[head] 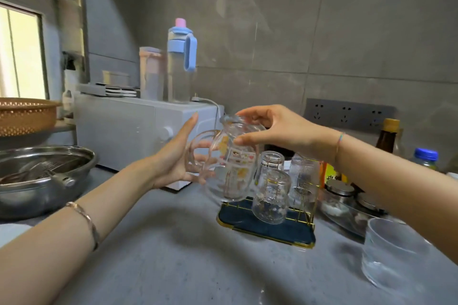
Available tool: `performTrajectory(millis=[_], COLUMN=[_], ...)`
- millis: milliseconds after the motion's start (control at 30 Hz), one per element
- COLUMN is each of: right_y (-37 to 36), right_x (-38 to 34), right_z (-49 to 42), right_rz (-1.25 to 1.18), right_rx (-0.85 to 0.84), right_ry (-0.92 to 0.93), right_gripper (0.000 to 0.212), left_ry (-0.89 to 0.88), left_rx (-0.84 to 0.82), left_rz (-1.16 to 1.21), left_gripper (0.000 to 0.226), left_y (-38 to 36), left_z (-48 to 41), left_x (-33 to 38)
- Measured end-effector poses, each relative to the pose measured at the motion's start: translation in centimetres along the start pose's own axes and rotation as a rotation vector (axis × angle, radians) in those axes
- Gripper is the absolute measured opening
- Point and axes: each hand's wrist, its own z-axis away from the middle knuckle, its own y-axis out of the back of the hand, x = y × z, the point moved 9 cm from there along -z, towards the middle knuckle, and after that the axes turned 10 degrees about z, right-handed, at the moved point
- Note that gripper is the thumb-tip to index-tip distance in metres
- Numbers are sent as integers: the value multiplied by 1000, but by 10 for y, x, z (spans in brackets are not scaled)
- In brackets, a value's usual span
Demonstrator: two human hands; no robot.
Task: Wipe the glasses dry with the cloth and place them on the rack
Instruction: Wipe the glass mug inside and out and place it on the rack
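A clear glass mug (230,163) with a handle and yellow cartoon prints is upside down and tilted over the left end of the rack (270,230), a dark blue tray with gold wire pegs. My left hand (173,156) holds it at the handle side, fingers curled into the handle loop. My right hand (275,129) grips its upturned base from above. Three upturned glasses stand on the rack: a front one (272,195), a back one (271,163), a ribbed one (303,178). No cloth is in view.
A clear tumbler (391,252) stands upright at the right front of the grey counter. Jars and sauce bottles (386,138) crowd behind the rack. A white appliance (128,131) with water bottles on top sits at the back; a steel basin (42,176) lies left.
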Motion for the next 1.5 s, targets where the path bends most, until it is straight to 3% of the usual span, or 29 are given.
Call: performTrajectory(millis=[133, 300, 467, 633, 767, 867, 1133, 1500], right_y=[1, -10, -35, -63, -74, -74, -76, -79], right_x=[17, 37, 65, 90, 102, 104, 110, 109], right_z=[-23, -37, -39, -38, -38, -39, -36, -32], right_rz=[16, 53, 34, 61, 101, 127, 204, 249], right_rx=[42, 35, 29, -27, -30, -12, -25, -35], right_ry=[-47, -82, -137, -165, -170, -161, -172, -164], right_gripper=[63, 71, 73, 81, 81, 82, 82, 84], left_ry=[-165, -246, -270, -261, -241, -228, -246, -257], left_rx=[104, 121, 196, 270, 282, 285, 300, 330], left_rz=[14, 97, 90, 221, 242, 255, 180, 158], left_gripper=[52, 35, 61, 44, 54, 38, 58, 58], left_y=[10, 7, 17, 25, 26, 25, 28, 32], left_z=[-20, -51, -75, -84, -87, -90, -90, -86], left_x=[-7, -22, -52, -86, -106, -115, -122, -123])
